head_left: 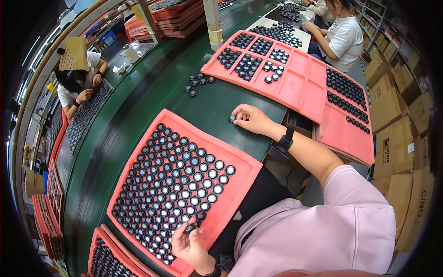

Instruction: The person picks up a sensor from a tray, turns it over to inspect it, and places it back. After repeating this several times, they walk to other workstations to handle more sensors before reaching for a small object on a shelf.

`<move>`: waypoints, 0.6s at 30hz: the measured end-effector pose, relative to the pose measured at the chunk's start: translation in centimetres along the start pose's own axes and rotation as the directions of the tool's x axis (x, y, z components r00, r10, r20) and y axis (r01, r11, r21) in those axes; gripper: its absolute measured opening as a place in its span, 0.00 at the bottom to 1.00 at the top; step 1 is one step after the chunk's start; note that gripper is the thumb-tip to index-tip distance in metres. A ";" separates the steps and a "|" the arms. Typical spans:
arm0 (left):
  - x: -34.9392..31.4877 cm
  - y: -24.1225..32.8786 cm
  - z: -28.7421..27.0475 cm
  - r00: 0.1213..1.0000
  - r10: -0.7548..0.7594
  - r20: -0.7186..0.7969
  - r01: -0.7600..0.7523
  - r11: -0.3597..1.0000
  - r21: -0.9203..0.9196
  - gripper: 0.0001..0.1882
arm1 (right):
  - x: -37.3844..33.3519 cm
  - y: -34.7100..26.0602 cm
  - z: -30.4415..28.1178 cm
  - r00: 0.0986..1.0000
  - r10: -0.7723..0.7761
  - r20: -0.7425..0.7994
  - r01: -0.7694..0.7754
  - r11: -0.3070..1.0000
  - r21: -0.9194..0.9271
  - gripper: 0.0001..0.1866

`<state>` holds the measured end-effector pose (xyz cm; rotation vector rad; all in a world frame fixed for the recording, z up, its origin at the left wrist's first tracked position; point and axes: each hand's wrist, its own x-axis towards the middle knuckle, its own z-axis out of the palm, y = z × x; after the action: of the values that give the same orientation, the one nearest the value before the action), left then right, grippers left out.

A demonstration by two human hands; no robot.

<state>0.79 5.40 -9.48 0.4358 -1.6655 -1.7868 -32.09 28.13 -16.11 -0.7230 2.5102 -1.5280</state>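
My left hand [187, 247] is at the near edge of a pink foam tray [244, 168], pinching a small black round part [190, 228] between thumb and fingers. Another black part [200, 215] sits just beyond those fingertips. Rows of round black parts with silvery or dark centres [181, 164] fill most of this tray, leaving a bare strip along its right side. Farther off to the right, my right hand [253, 120] is over the green belt, with thumb and forefinger closed on a black round part with a grey centre [232, 118].
Loose black parts [198, 83] lie on the green belt [217, 104]. Pink compartment trays [295, 87] stand at the right, partly filled. One co-worker [85, 74] sits across the belt; another [344, 37] works at the far right. Cardboard boxes [392, 143] line the right side.
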 end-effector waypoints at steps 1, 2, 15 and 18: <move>0.0 0.1 0.1 1.000 -0.004 0.003 0.004 1.000 0.001 0.13 | 0.0 0.4 0.0 0.999 -0.034 -0.028 0.035 0.998 0.053 0.16; 0.0 0.1 0.1 1.000 -0.008 0.003 0.008 1.000 0.005 0.13 | 0.0 0.2 0.1 0.999 -0.034 -0.027 0.036 0.998 0.054 0.16; -1.4 0.0 -1.4 0.998 0.064 0.021 -0.063 0.998 -0.027 0.14 | -0.1 0.3 -0.1 0.995 -0.089 -0.050 0.092 0.994 0.057 0.16; -2.1 0.8 -1.2 1.000 0.024 -0.019 -0.024 1.000 -0.013 0.12 | -0.2 0.5 0.0 0.997 -0.070 -0.028 0.072 0.992 0.108 0.15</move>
<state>3.31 5.88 -9.23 0.4237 -1.6389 -1.7699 -32.12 28.43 -16.53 -0.7899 2.4200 -1.6919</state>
